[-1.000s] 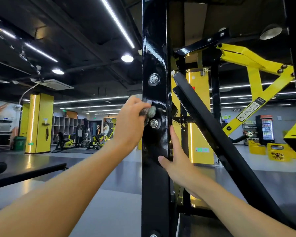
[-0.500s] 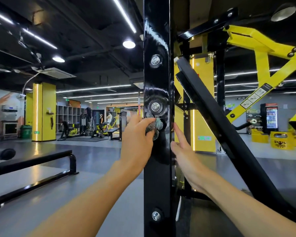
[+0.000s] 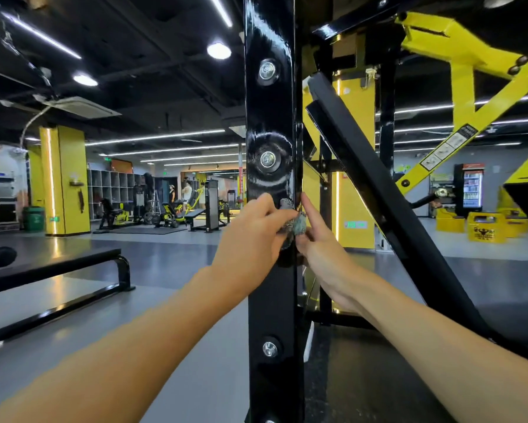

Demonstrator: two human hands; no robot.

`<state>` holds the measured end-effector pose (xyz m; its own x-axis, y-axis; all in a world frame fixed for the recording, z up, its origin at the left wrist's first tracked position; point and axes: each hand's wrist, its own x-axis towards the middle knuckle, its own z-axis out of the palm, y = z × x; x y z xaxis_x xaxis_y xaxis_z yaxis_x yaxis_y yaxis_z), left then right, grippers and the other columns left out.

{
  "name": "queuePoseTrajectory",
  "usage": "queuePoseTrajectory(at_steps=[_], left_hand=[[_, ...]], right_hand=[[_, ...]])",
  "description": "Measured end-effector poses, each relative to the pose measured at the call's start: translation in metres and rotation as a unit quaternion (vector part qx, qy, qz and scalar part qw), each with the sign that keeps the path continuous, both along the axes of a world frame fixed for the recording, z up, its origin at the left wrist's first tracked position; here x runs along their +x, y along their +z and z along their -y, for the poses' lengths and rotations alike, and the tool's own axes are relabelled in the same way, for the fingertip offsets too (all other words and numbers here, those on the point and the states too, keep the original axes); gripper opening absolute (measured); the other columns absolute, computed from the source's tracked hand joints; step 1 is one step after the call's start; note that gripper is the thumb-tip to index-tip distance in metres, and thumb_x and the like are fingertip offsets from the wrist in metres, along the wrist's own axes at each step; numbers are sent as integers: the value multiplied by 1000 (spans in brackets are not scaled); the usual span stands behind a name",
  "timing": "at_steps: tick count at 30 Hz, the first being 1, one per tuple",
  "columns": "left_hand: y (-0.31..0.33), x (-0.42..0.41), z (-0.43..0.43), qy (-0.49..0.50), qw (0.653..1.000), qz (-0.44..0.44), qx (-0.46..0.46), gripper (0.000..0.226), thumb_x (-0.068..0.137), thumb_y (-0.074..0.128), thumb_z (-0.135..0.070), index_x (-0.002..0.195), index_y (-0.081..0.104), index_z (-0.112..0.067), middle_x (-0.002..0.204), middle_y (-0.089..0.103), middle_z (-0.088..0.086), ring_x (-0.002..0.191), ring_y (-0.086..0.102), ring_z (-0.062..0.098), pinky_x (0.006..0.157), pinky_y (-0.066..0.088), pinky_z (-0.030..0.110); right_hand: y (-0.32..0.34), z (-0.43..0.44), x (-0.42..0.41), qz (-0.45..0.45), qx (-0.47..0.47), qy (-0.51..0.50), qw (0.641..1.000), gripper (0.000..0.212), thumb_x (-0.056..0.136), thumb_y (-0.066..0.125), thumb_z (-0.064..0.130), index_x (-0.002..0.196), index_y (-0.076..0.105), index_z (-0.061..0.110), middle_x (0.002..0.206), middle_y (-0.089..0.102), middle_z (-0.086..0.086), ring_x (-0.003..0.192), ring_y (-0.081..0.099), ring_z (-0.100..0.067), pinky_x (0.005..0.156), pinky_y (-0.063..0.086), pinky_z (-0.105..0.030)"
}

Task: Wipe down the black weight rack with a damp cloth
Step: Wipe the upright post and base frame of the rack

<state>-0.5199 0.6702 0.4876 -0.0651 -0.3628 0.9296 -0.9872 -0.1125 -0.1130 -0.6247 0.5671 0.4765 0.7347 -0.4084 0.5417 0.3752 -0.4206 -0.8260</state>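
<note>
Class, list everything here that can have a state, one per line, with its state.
Black post, upright, smeared in arcs around its middle bolt.
Cloth, bunched, pressed on the post.
Left hand, grips the cloth.
Right hand, forefinger straight at the post's edge; other fingers unclear.
Ceiling lights, on.
</note>
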Motion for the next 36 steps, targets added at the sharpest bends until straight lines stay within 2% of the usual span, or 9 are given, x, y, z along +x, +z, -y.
queuePoseTrajectory(at_steps=[5, 8, 13, 19, 22, 27, 29, 32, 36], left_hand=[[-7, -8, 9, 6, 987, -133, -92, 36, 81, 72, 2, 114, 73, -13, 90, 49, -5, 78, 49, 12, 67, 41, 25], [-29, 2, -10, 16, 988, -146, -49, 35, 80, 72, 3, 109, 74, -15, 89, 48, -7, 78, 50, 14, 69, 39, 24], [-9, 14, -7, 42, 959, -246, -133, 29, 87, 70, -5, 114, 71, -15, 105, 61, 3, 93, 58, 18, 82, 37, 18], [-55, 1, -11, 32, 972, -228, -51, 34, 87, 70, -3, 118, 71, -16, 91, 51, -4, 79, 51, 14, 69, 35, 20], [-42, -6, 0, 23, 971, -220, -91, 34, 85, 72, -3, 116, 71, -15, 96, 55, -2, 83, 54, 13, 73, 44, 26], [-75, -11, -8, -10, 994, -107, 19, 35, 77, 75, 4, 109, 72, -9, 84, 49, 1, 69, 49, 16, 56, 46, 34], [-71, -4, -2, -2, 984, -173, -41, 33, 80, 72, 2, 109, 72, -14, 89, 52, -1, 77, 55, 18, 67, 50, 35], [-72, -12, 3, 14, 953, -278, -120, 32, 83, 71, -1, 111, 72, -16, 97, 58, -1, 87, 60, 19, 79, 48, 29], [-100, -22, -3, -29, 985, -170, -8, 34, 79, 74, 2, 109, 72, -12, 87, 50, 0, 71, 54, 18, 61, 50, 35]], right_hand=[[0, 3, -3, -20, 5, -6, 1000, 71, 105, 38, 5, 151, 14, 53, 135, 52, 11, 125, 48, -3, 115, 28, -32], [-5, 4, -1, -20, 6, -11, 1000, 69, 105, 38, 9, 149, 14, 57, 152, 41, 4, 140, 38, -13, 121, 23, -46], [-9, 0, 3, -22, 4, -20, 1000, 69, 106, 36, 11, 148, 10, 60, 160, 27, 10, 147, 22, -10, 122, 12, -50], [-9, -3, -3, -29, -5, -23, 999, 66, 107, 36, 14, 151, 9, 55, 122, 53, 14, 124, 48, -5, 111, 25, -32], [-13, 3, -4, -35, -1, -11, 999, 68, 106, 40, 12, 151, 12, 55, 126, 59, -4, 122, 54, -11, 117, 28, -38], [-31, 14, 1, -56, 66, 12, 996, 62, 106, 41, 16, 146, 22, 58, 133, 60, -4, 129, 53, -20, 117, 31, -52], [-40, 15, 2, -58, 90, 17, 994, 55, 105, 43, 21, 147, 27, 53, 140, 56, -4, 135, 47, -22, 117, 29, -54], [-52, 13, 3, -69, 104, 1, 992, 47, 106, 43, 26, 147, 32, 45, 143, 52, -2, 136, 44, -21, 118, 29, -51], [-59, 15, 4, -71, 141, 5, 987, 40, 105, 44, 19, 140, 43, 40, 129, 63, -4, 116, 60, -15, 99, 48, -36]])
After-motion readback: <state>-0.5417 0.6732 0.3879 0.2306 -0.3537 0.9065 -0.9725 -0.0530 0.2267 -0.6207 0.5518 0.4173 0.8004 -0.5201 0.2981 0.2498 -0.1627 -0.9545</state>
